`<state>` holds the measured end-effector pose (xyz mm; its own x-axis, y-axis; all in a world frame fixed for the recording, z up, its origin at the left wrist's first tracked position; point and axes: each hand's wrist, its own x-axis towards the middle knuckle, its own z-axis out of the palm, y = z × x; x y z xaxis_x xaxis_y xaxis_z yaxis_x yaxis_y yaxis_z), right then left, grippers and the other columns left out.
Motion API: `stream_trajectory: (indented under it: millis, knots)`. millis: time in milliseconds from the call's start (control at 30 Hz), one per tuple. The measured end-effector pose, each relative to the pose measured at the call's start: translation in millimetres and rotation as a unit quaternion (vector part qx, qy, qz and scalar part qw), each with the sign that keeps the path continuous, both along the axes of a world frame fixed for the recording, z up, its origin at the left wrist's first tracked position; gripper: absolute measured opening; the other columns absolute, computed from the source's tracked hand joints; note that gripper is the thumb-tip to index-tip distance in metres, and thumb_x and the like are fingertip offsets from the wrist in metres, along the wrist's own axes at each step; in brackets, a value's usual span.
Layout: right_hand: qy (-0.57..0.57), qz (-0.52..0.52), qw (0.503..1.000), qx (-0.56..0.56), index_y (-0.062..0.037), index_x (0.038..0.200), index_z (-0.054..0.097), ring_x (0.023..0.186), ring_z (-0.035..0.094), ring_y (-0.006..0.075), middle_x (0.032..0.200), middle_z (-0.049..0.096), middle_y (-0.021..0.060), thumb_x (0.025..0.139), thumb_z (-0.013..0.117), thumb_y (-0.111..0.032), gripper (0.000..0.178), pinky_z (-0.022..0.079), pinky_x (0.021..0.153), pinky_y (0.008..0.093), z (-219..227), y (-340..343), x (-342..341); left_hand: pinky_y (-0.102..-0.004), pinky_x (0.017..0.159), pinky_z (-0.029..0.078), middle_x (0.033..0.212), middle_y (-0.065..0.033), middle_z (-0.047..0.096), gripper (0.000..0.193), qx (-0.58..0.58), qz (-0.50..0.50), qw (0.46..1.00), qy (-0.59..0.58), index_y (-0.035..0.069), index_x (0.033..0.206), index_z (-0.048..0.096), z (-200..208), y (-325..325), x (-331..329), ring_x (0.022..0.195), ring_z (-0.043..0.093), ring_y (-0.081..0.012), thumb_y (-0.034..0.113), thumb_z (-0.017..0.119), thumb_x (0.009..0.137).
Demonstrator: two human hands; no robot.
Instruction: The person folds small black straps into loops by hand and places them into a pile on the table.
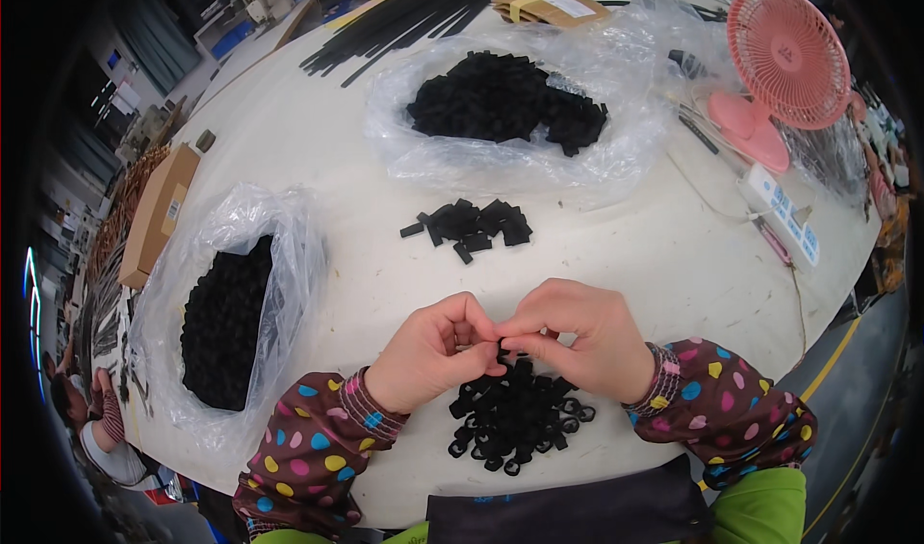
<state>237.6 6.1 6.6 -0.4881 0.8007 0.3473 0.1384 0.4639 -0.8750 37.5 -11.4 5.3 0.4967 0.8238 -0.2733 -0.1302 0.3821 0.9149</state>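
My left hand and my right hand meet over the near part of the table, thumbs and fingers pinched together. Between the fingertips is a small black piece, mostly covered by them. Right below the hands lies a heap of small black loops, some showing their round openings. Farther off, a loose cluster of short, flat black strips rests on the white tabletop.
Clear plastic bags hold black pieces at left and black strips at the back. A pink fan and white power strip stand right. A cardboard box, long black strips and a person are also visible.
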Motion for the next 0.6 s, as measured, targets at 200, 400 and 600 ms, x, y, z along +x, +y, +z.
stream_trajectory:
  millis: [200,400,600]
  knots:
    - [-0.022,-0.004,0.996,0.082,-0.0080,0.091,0.066,0.068,0.062,0.0129,0.082,0.063,0.0026,0.079,0.065,-0.006,0.012,0.048,0.058,0.0228,-3.4,-3.9,-6.4,-0.0247,0.063,0.051,0.081,-0.0066,0.059,0.020,0.281,0.104,0.923,0.243,0.004,0.090,0.048,-1.2,-5.9,9.4,0.072,0.059,-0.0110,-0.002,0.060,0.074]
    - [0.027,-0.008,0.995,-0.097,-0.0039,0.091,0.065,0.068,0.063,0.0117,0.084,0.065,0.0044,0.080,0.066,-0.008,0.012,0.048,0.056,0.0232,3.9,-6.8,-7.2,-0.0289,0.067,0.053,0.081,-0.0089,0.061,0.035,0.570,0.159,0.734,0.332,0.004,0.092,0.045,-4.7,-8.2,5.8,0.068,0.062,-0.0187,-0.009,0.064,0.066]
    - [-0.035,0.013,0.997,-0.063,-0.0044,0.087,0.063,0.067,0.062,0.0113,0.076,0.064,0.0040,0.077,0.067,-0.011,0.013,0.048,0.054,0.0236,7.0,-4.0,-2.0,-0.0304,0.068,0.053,0.081,-0.0099,0.061,0.036,0.620,0.169,0.709,0.291,0.004,0.091,0.045,-10.5,-8.6,8.8,0.066,0.061,-0.0197,-0.009,0.065,0.065]
